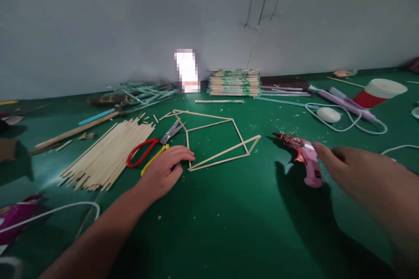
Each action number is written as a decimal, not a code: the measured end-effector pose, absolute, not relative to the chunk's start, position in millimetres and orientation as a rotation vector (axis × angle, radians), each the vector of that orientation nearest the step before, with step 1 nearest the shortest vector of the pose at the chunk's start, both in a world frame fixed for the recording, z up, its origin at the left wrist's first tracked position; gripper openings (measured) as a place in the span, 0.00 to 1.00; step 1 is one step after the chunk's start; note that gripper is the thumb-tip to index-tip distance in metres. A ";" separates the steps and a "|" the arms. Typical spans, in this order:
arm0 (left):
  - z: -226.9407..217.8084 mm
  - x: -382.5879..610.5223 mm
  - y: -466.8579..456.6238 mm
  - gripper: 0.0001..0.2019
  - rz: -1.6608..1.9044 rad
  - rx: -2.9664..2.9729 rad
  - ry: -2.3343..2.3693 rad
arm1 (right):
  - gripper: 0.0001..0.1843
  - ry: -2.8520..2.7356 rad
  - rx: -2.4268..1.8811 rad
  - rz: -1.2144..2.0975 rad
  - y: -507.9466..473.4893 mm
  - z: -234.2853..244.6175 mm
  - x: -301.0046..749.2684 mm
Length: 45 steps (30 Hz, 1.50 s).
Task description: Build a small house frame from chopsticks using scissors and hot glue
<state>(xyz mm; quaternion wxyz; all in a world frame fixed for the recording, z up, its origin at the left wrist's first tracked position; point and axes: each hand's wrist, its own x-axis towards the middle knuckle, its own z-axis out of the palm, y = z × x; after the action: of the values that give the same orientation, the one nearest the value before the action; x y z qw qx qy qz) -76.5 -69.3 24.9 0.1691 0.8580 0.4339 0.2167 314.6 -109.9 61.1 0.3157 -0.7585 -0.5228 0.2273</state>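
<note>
A frame of thin wooden sticks (218, 156) lies on the green table, several sticks joined at their ends, with a narrow triangle at its near right side. My left hand (170, 163) is closed at its left edge, fingertips on a stick near the lower left corner. My right hand (360, 170) grips a pink hot glue gun (309, 159) just off the table, its dark, glue-crusted nozzle pointing left toward the frame; most of those fingers are hidden. Scissors (165, 139) with a red and a yellow handle lie partly under or behind my left hand.
Loose wooden sticks (109, 154) are spread at left. Wrapped chopstick packs (234, 83) are stacked by the wall beside a bright, blurred screen (187, 72). At right are a paper cup (379, 93), a white oval object (328, 114) and cords. A magenta tool (19, 218) lies lower left.
</note>
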 end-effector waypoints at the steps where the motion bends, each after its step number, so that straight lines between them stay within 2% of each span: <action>1: 24.4 -76.4 -69.4 0.17 0.636 2.427 1.237 | 0.22 -1.457 -2.141 0.415 -115.9 72.2 299.2; 3: 22.6 -76.8 -69.6 0.17 0.673 2.400 1.244 | 0.23 -1.662 -1.959 0.429 -127.9 89.0 259.7; 4: 21.5 -77.1 -69.6 0.17 0.690 2.390 1.244 | 0.22 -1.786 -1.760 0.640 -133.1 92.9 237.3; 6: 19.1 -77.9 -69.5 0.17 0.728 2.384 1.232 | 0.14 -1.986 -1.511 1.122 -139.8 90.5 193.2; 9: 15.3 -78.4 -70.0 0.17 0.771 2.403 1.194 | 0.04 -2.045 -1.330 1.290 -139.4 69.3 143.3; 11: 13.9 -78.2 -71.6 0.17 0.807 2.412 1.178 | 0.03 -1.850 -1.144 1.467 -134.3 54.6 126.1; 14: 17.3 -77.0 -77.1 0.15 0.932 2.373 1.249 | 0.11 -1.113 -0.722 1.959 -125.1 42.0 119.5; 17: 28.1 -73.4 -86.9 0.13 1.117 2.333 1.352 | 0.19 -0.476 -0.444 2.183 -116.7 35.5 124.4; 20: 39.6 -66.2 -100.0 0.08 1.236 2.337 1.375 | 0.19 -0.166 -0.321 2.213 -110.7 29.3 130.4; 23: 44.1 -55.4 -113.5 0.04 1.172 2.351 1.247 | 0.20 -0.039 -0.259 2.211 -108.9 25.7 132.6; 30: 38.4 -32.5 -127.1 0.09 0.905 2.361 1.194 | 0.21 -0.063 -0.231 2.223 -112.9 28.1 132.9; 39: 39.8 -36.0 -124.2 0.08 0.875 2.476 1.005 | 0.23 -0.122 -0.243 2.252 -117.1 28.7 133.2; 45: 42.3 -54.1 -111.5 0.13 1.022 2.473 1.018 | 0.21 -0.299 -0.471 2.206 -113.6 27.4 135.0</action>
<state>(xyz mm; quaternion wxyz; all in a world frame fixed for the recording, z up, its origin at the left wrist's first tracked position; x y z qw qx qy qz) -54.1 -111.5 42.3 0.1386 0.8554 0.3521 0.3536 135.0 -113.6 27.4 0.4195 -0.1879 -0.1192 0.8801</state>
